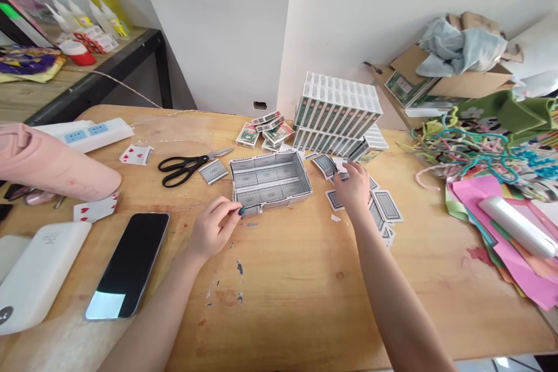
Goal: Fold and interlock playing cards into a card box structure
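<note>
An open rectangular box point(274, 179) made of playing cards, patterned backs facing inward, sits mid-table. At its near left corner, my left hand point(217, 222) pinches the edge with thumb and finger. To the right of the box, my right hand point(354, 186) reaches into a spread of loose playing cards point(387, 206), its fingers closed on a playing card point(340, 164) whose white face partly shows. The fingertips there are partly hidden. A single card point(213, 171) lies face down left of the box, beside black-handled scissors point(186, 166).
Stacked card packs point(337, 107) stand behind the box, with several loose packs point(268, 131) beside them. A phone point(129, 264), white power bank point(46, 276), pink bottle point(56, 163) and power strip point(91, 135) occupy the left. Coloured sheets point(501, 226) and fuzzy stems point(483, 145) lie right.
</note>
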`<state>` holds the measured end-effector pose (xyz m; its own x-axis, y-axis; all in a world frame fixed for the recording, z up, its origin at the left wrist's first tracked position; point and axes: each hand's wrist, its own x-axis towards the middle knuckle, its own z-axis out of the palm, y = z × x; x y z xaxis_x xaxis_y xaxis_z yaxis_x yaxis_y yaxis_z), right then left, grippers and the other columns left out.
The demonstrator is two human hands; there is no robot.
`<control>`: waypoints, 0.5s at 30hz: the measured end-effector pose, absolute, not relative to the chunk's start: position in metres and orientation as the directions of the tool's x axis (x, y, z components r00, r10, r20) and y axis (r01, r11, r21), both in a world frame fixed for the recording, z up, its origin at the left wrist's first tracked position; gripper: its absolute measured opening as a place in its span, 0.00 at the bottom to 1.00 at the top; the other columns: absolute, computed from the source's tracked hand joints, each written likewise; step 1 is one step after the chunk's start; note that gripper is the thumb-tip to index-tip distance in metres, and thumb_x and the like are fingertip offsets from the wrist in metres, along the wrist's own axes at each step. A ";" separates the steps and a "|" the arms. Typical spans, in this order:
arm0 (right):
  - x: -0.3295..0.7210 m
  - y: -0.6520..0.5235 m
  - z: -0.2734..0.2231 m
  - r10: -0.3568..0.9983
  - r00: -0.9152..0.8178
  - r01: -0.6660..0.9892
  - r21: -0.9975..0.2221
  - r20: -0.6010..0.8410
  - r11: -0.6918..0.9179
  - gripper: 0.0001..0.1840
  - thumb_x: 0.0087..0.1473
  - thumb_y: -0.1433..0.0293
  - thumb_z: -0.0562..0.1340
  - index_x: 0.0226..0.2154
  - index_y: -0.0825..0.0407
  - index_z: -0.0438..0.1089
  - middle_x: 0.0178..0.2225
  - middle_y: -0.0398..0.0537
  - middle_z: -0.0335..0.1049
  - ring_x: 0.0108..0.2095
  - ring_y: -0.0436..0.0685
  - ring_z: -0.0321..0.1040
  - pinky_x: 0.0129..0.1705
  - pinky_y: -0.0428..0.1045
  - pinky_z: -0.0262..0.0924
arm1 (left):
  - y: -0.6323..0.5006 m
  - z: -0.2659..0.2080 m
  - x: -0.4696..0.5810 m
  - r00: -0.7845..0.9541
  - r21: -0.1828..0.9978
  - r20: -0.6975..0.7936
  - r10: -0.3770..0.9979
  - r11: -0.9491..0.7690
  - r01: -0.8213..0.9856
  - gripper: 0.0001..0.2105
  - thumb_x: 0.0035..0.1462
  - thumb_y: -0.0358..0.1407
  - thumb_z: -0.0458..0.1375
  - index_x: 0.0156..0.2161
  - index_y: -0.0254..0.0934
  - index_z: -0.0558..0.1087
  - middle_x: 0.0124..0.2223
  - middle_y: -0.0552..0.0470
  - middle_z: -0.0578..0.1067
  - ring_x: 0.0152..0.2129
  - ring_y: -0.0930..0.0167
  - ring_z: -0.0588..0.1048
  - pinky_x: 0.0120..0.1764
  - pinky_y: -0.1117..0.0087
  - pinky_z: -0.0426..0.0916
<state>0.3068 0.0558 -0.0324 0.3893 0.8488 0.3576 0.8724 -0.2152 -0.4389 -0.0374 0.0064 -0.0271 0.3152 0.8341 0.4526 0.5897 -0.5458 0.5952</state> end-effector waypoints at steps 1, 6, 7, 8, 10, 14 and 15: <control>0.307 0.059 -0.028 0.854 0.388 0.872 -0.439 0.346 -0.219 0.19 0.49 0.69 0.56 0.43 0.57 0.71 0.47 0.60 0.69 0.51 0.65 0.61 0.52 0.59 0.55 | 0.006 -0.028 -0.037 0.312 0.601 0.446 0.839 -0.540 0.590 0.06 0.61 0.32 0.51 0.38 0.38 0.70 0.32 0.51 0.71 0.30 0.73 0.71 0.35 0.71 0.67; 0.311 0.042 -0.005 0.935 0.295 0.880 -0.438 0.198 -0.185 0.10 0.48 0.70 0.57 0.31 0.51 0.74 0.31 0.49 0.73 0.31 0.57 0.68 0.39 0.53 0.61 | 0.005 -0.030 -0.037 0.301 0.640 0.419 0.857 -0.514 0.571 0.07 0.62 0.32 0.50 0.38 0.37 0.70 0.32 0.51 0.71 0.30 0.73 0.71 0.35 0.72 0.67; 0.312 0.035 -0.001 0.959 0.240 0.886 -0.438 0.151 -0.152 0.08 0.46 0.71 0.59 0.29 0.49 0.74 0.29 0.46 0.72 0.29 0.55 0.67 0.37 0.51 0.61 | 0.005 -0.030 -0.037 0.295 0.650 0.414 0.861 -0.507 0.566 0.07 0.62 0.32 0.50 0.39 0.37 0.70 0.33 0.51 0.71 0.30 0.73 0.71 0.35 0.72 0.67; 0.314 0.029 0.001 0.985 0.149 0.899 -0.426 0.085 -0.099 0.10 0.44 0.74 0.59 0.30 0.48 0.75 0.30 0.44 0.73 0.29 0.55 0.67 0.35 0.50 0.60 | 0.005 -0.031 -0.036 0.288 0.661 0.411 0.865 -0.500 0.560 0.08 0.62 0.32 0.49 0.39 0.37 0.70 0.33 0.51 0.71 0.30 0.73 0.71 0.35 0.72 0.67; 0.317 0.023 0.005 0.994 -0.070 0.941 -0.336 -0.085 0.038 0.20 0.41 0.79 0.59 0.37 0.46 0.74 0.37 0.46 0.73 0.36 0.57 0.68 0.36 0.50 0.59 | 0.006 -0.031 -0.036 0.277 0.679 0.407 0.870 -0.491 0.545 0.08 0.63 0.32 0.48 0.39 0.37 0.71 0.33 0.51 0.72 0.31 0.73 0.72 0.35 0.72 0.67; 0.321 0.029 0.008 0.953 -0.210 0.972 -0.148 -0.220 0.181 0.29 0.34 0.83 0.62 0.42 0.46 0.70 0.42 0.48 0.70 0.45 0.61 0.66 0.38 0.50 0.57 | 0.007 -0.031 -0.035 0.265 0.693 0.409 0.873 -0.486 0.532 0.09 0.63 0.32 0.48 0.38 0.36 0.71 0.32 0.51 0.72 0.30 0.73 0.72 0.34 0.73 0.67; 0.322 0.033 0.009 0.957 -0.199 0.977 -0.122 -0.212 0.176 0.28 0.34 0.83 0.62 0.40 0.46 0.70 0.40 0.47 0.70 0.43 0.60 0.67 0.37 0.48 0.57 | 0.007 -0.031 -0.035 0.265 0.691 0.413 0.871 -0.490 0.532 0.09 0.63 0.32 0.48 0.38 0.36 0.71 0.32 0.51 0.72 0.29 0.73 0.71 0.34 0.73 0.66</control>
